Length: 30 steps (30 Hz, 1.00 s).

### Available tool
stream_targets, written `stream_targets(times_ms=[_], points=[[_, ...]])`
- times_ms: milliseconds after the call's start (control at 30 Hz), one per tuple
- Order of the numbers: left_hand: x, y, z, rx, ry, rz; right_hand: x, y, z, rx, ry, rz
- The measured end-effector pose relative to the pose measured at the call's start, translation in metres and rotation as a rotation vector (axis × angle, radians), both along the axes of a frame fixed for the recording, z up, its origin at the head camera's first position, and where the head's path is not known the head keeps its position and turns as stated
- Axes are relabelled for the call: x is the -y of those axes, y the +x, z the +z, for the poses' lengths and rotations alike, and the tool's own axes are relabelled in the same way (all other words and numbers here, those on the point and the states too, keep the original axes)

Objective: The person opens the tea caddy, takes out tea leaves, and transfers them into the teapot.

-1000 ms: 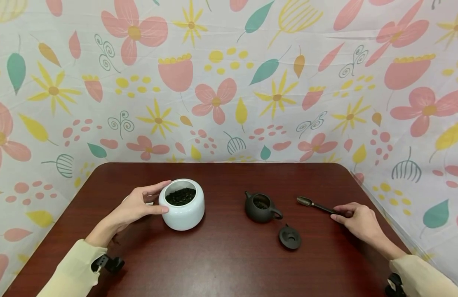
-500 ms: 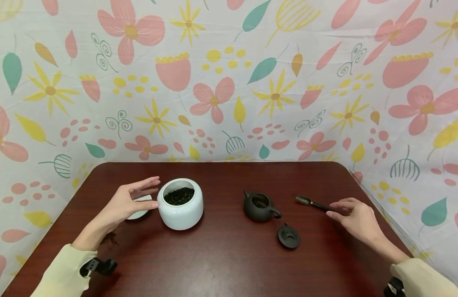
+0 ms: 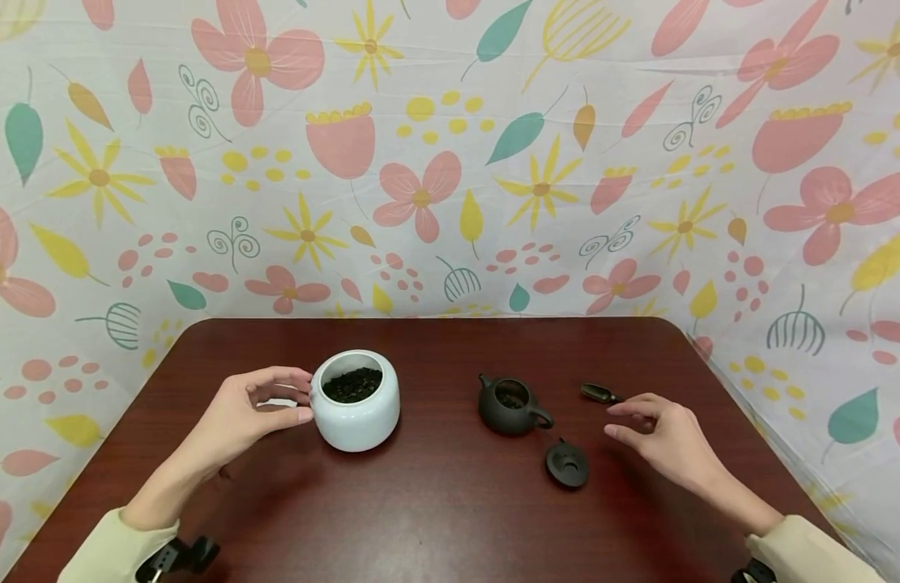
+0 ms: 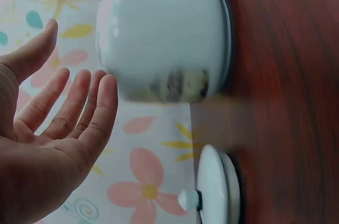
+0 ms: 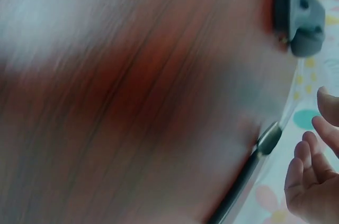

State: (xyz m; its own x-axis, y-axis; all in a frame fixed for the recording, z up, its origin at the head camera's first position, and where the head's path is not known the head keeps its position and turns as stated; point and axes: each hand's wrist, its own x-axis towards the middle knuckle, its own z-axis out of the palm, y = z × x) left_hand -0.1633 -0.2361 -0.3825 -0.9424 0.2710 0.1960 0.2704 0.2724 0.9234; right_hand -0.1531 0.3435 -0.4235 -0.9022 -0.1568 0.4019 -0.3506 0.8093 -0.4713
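A white jar point(image 3: 358, 413) filled with dark tea leaves point(image 3: 353, 385) stands at the left of the table. My left hand point(image 3: 249, 417) is beside it, fingers loosely extended at its left wall; in the left wrist view nothing is in that palm. A white knobbed lid point(image 4: 214, 187) lies near this hand, mostly hidden behind it in the head view. On the right, a tea scoop point(image 3: 599, 393) rests on the table, its handle point(image 5: 238, 184) partly covered by my right hand point(image 3: 668, 441) in the head view. The right wrist view shows those fingers relaxed and apart from the scoop.
Between the jar and scoop sits a small dark teapot point(image 3: 509, 409), uncovered, with leaves inside. Its dark lid point(image 3: 568, 465) lies just in front of the handle. A floral cloth point(image 3: 420, 162) hangs behind the dark wooden table point(image 3: 435, 518).
My right hand has left the scoop's handle end and moved left toward the teapot lid. My left hand has drawn back from the jar, its fingers lowering beside it.
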Motion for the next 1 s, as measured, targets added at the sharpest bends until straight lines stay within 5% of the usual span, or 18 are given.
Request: stream_targets(times_ms=[200, 467, 700, 1000], points=[[-0.020, 0.013, 0.007, -0.080, 0.027, -0.064, 0.016, 0.007, 0.003, 0.040, -0.030, 0.049], [-0.052, 0.028, 0.013, 0.004, 0.063, -0.190, 0.030, 0.013, 0.005, 0.149, -0.070, 0.104], [-0.077, 0.032, 0.006, -0.011, 0.047, -0.246, 0.037, 0.017, 0.004, 0.228, -0.066, 0.141], [-0.111, 0.031, -0.006, -0.018, 0.023, -0.304, 0.044, 0.021, -0.006, 0.216, -0.105, 0.188]])
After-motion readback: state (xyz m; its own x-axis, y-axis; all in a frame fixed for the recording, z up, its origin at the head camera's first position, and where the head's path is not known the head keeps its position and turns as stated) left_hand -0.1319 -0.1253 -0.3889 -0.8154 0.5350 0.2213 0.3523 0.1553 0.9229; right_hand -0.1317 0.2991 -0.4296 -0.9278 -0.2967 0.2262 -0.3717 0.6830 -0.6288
